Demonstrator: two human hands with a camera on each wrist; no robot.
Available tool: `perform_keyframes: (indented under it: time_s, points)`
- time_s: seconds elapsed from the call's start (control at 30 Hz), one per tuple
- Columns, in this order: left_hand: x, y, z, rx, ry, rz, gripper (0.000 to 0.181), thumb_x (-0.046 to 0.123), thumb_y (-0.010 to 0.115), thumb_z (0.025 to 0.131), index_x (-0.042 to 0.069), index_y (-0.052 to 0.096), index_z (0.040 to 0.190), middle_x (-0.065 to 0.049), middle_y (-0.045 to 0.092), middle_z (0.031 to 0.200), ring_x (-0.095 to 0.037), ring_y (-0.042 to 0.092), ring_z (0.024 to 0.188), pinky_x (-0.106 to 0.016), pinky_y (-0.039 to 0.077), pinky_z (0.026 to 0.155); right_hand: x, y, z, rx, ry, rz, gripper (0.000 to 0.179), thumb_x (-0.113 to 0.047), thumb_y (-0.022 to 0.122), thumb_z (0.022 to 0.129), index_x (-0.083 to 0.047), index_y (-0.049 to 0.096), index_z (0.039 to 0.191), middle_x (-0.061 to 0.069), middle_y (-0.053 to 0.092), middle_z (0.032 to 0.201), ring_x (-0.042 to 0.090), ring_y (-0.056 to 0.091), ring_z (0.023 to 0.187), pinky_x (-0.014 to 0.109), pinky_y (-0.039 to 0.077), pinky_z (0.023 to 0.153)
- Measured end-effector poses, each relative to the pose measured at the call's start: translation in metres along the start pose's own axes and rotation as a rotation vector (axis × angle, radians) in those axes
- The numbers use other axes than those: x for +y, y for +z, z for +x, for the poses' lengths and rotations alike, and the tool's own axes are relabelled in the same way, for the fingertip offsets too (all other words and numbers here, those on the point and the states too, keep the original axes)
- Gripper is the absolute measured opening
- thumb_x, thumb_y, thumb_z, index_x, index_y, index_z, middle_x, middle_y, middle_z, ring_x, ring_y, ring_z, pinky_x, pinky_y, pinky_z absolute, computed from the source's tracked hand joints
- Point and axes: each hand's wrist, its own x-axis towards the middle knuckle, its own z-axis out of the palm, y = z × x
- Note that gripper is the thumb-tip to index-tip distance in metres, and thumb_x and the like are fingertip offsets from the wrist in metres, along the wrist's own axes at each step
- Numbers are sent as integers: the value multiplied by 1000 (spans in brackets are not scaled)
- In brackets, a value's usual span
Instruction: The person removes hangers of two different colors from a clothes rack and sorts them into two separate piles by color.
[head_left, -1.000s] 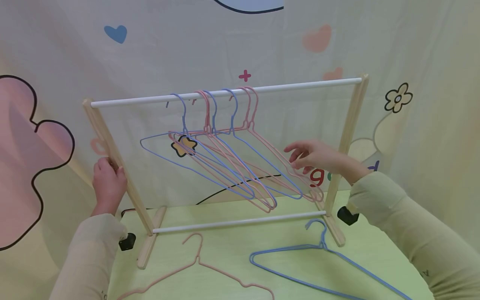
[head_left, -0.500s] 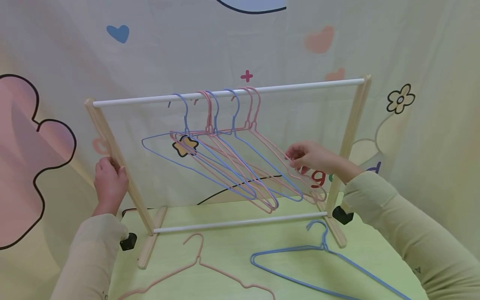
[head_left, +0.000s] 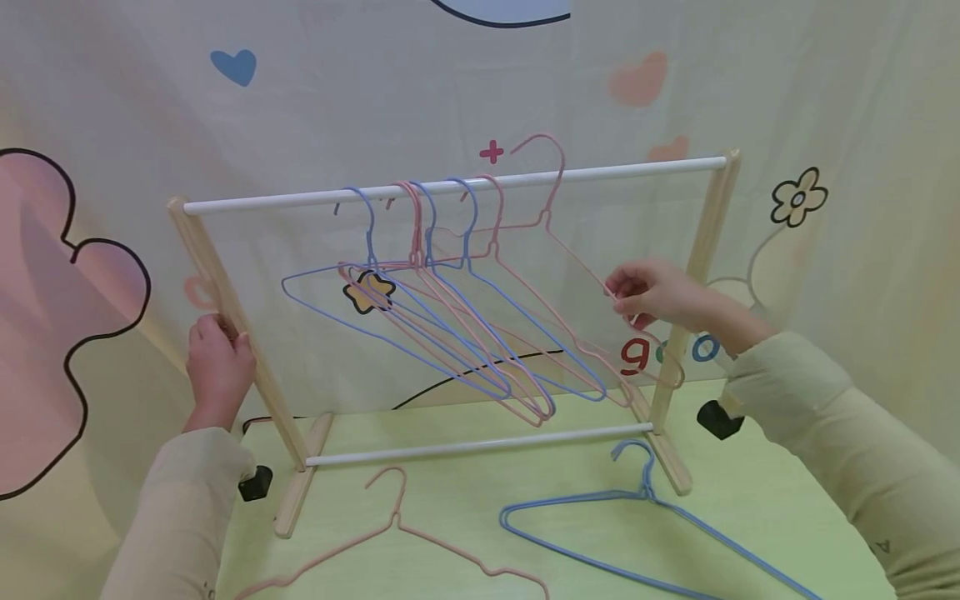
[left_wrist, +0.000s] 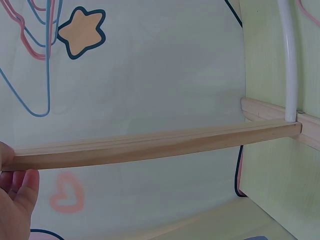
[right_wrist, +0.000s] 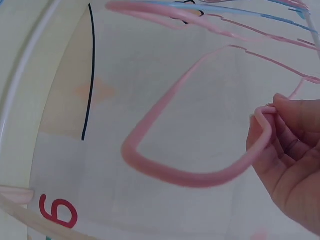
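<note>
My right hand [head_left: 660, 296] pinches a pink hanger [right_wrist: 185, 179] by its sloping shoulder, near the notch. The hanger's hook [head_left: 542, 136] stands above the white top rail [head_left: 637, 171] of a small clothes rack, apart from the hooks hung there. With its fingers round it, my left hand [head_left: 219, 367] holds the rack's left wooden post [head_left: 272, 400]; the left wrist view shows this post [left_wrist: 150, 146] with the thumb and fingertips on opposite sides. Several pink and blue hangers hang on the rail's middle, among them a pink hanger [head_left: 499, 217] nearest the lifted one.
On the green table, a pink hanger [head_left: 442, 537] lies at front left. Blue hangers [head_left: 570, 497], stacked together, lie at front right. A white lower bar [head_left: 480, 447] joins the rack's feet. Behind stands a patterned curtain [head_left: 337, 100].
My right hand has closed on the rightmost pink hanger and moved right and slightly up, lifting its hook off the rail. My left hand stays on the post.
</note>
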Motion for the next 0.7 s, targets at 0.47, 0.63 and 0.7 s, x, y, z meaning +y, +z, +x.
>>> perform_keyframes:
  time_s: [0.47, 0.63, 0.7]
  points:
    - [0, 0, -2, 7, -1, 5, 30, 11, 43, 88, -8, 37, 110, -27, 40, 107, -44, 41, 94, -52, 33, 84, 21, -17, -46, 29, 20, -181, 16, -4, 53, 85, 2, 49, 99, 11, 53, 81, 15, 52, 66, 25, 49, 58]
    - [0, 0, 0, 0, -2, 12, 30, 11, 42, 89, -8, 36, 111, -27, 39, 108, -43, 41, 95, -52, 33, 84, 32, -19, -58, 42, -8, -189, 13, 1, 54, 83, 4, 52, 96, 9, 53, 75, 14, 51, 61, 25, 49, 55]
    - [-1, 0, 0, -5, -2, 13, 30, 11, 42, 89, -8, 36, 112, -27, 39, 108, -43, 41, 95, -52, 33, 84, 38, -19, -62, 41, -16, -179, 13, 2, 54, 83, 4, 52, 96, 9, 52, 74, 13, 51, 60, 25, 49, 54]
